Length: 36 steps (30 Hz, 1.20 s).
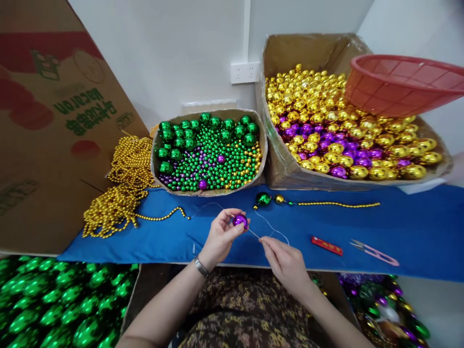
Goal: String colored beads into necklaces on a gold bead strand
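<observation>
Between the thumb and fingers of my left hand [222,234] is a shiny purple ball bead [239,221]. My right hand [284,261] pinches a thin needle [253,233] that reaches into the bead's right side. A pale thread [272,227] loops over the blue cloth near the right hand and runs up to a strung piece with a large green bead [263,198], a gold bead [279,199] and a gold bead chain [339,205]. On the left, another thread leads from the left hand toward the end of a gold bead strand [165,215].
A box [209,192] of green, purple and gold beads stands behind my hands. At back right, a larger box [290,176] holds gold and purple balls, with a red basket [402,87] over it. Red packet [326,245] and pink-handled snips [377,253] lie right. A tall carton [54,125] stands left.
</observation>
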Each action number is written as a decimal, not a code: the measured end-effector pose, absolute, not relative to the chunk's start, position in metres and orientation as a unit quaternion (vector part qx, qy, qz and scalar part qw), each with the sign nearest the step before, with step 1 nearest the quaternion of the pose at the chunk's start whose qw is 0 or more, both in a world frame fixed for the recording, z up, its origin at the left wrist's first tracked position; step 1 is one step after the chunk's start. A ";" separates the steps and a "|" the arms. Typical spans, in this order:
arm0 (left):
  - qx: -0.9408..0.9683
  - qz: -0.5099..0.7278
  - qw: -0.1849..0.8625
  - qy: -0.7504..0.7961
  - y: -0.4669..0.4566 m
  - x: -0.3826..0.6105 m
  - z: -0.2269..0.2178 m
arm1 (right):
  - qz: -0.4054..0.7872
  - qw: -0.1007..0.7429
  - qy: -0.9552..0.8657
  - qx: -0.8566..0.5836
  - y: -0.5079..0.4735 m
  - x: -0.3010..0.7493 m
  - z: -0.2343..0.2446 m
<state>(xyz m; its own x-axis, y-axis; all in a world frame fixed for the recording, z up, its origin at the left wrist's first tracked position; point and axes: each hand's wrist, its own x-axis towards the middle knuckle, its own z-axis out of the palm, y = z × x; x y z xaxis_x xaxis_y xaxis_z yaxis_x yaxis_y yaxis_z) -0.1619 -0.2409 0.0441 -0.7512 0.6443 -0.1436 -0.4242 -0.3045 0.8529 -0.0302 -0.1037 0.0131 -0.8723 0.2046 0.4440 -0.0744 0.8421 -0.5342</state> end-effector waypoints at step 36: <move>0.359 0.456 0.157 0.799 -0.192 -0.300 0.075 | 0.306 0.297 -0.899 -0.098 -0.086 -0.034 0.024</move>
